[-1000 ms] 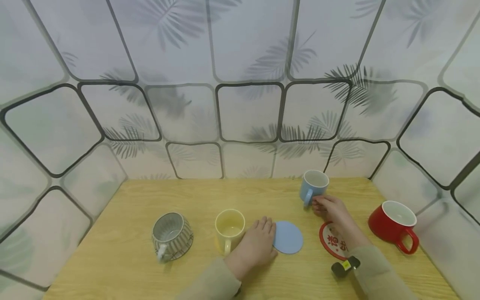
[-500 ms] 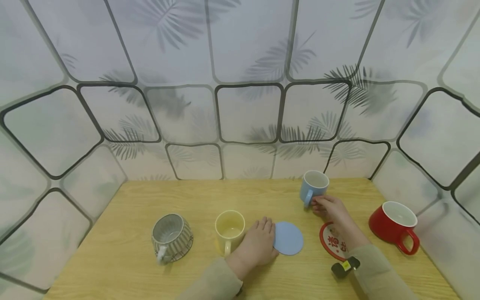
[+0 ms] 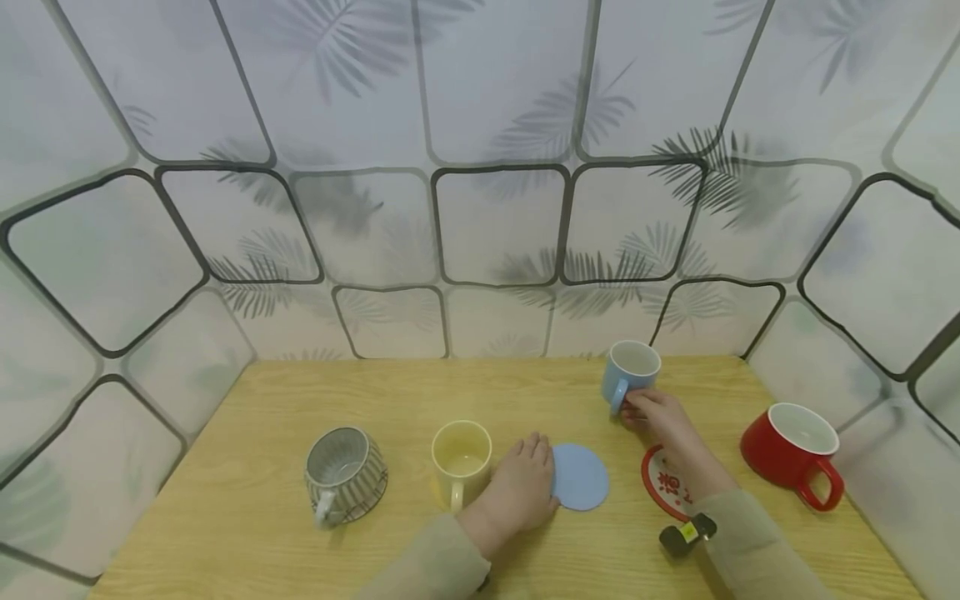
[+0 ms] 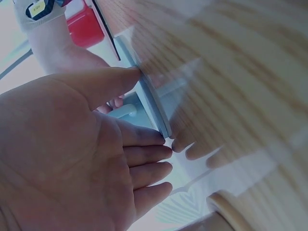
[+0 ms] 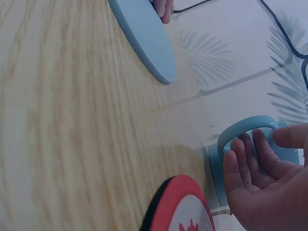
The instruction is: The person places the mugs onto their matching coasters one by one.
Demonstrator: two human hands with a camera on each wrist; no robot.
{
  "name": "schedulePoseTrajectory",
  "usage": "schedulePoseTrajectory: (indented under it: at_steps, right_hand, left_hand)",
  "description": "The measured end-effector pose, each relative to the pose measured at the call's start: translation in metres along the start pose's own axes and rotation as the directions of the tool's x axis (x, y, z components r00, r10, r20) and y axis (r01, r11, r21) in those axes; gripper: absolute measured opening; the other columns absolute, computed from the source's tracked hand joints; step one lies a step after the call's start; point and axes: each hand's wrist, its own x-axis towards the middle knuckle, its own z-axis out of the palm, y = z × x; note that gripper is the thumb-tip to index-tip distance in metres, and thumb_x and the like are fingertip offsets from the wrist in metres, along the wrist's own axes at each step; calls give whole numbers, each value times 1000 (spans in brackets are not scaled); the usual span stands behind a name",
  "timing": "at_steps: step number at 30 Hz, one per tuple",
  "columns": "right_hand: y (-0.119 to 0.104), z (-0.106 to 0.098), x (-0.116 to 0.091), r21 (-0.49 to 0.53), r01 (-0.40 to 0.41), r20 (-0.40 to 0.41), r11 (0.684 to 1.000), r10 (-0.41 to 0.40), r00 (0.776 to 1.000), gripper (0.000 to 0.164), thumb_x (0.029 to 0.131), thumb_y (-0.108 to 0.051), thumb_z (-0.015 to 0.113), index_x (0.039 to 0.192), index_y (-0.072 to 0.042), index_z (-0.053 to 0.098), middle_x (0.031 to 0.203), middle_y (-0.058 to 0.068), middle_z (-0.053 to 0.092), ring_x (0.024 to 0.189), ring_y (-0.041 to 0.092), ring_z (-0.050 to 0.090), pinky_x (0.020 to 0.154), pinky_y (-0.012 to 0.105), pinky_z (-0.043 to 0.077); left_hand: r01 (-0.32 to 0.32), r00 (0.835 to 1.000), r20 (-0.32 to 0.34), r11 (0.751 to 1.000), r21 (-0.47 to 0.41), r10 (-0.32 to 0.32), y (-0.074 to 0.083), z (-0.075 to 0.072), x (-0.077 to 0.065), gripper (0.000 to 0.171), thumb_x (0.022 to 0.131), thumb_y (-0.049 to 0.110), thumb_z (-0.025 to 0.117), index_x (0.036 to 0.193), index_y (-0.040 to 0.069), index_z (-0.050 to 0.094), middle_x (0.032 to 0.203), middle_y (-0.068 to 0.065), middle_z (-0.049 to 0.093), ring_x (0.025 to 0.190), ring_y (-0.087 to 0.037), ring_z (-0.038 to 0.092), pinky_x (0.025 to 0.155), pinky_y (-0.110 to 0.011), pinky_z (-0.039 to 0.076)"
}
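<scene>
My left hand (image 3: 520, 483) lies beside the light blue coaster (image 3: 581, 477), fingers extended. In the left wrist view, thumb and index fingertips touch the edge of the coaster (image 4: 151, 106). Just left of this hand stands a yellow mug (image 3: 461, 458), handle toward me. My right hand (image 3: 663, 421) reaches to the light blue mug (image 3: 628, 375) at the back right, fingers loosely bent beside its handle. In the right wrist view the fingertips overlap the opening of the mug handle (image 5: 240, 127); firm contact cannot be made out. A red-rimmed round coaster (image 3: 663, 483) lies partly under the right forearm.
A grey striped cup (image 3: 345, 475) stands on the left on a checked coaster. At the right edge is a red mug (image 3: 791, 454), white inside, handle toward me. The wooden table (image 3: 247, 467) is backed by a leaf-patterned curtain (image 3: 495, 225).
Both hands stay almost where they were. The left hand shifts very slightly to the right; mugs and coasters keep their places on the table.
</scene>
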Motion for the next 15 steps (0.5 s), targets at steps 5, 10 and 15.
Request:
schedulePoseTrajectory:
  at_steps: [5, 10, 15]
  right_hand:
    - [-3, 5, -3, -33, -1, -11, 999, 1, 1000, 47, 100, -26, 43, 126, 13, 45, 102, 4, 61, 88, 6, 59, 89, 29, 54]
    - [-4, 8, -5, -13, -15, -30, 1000, 15, 999, 47, 101, -27, 43, 127, 12, 45, 110, 8, 57, 91, 6, 57, 91, 28, 52]
    - [-3, 11, -4, -14, -12, -41, 1000, 12, 999, 47, 101, -27, 42, 128, 13, 44, 117, 13, 54, 92, 4, 56, 93, 29, 51]
  left_hand:
    - [0, 1000, -3, 1000, 11, 0, -1, -4, -2, 71, 90, 57, 48, 142, 9, 40, 149, -6, 38, 138, -19, 35, 113, -31, 33]
    - [0, 1000, -7, 1000, 5, 0, -1, -8, -5, 71, 90, 56, 50, 142, 8, 41, 148, -6, 40, 137, -19, 36, 112, -31, 34]
    - [-3, 1000, 4, 1000, 11, 3, -2, -9, -6, 71, 90, 57, 49, 142, 9, 41, 148, -6, 39, 137, -19, 36, 112, -30, 34]
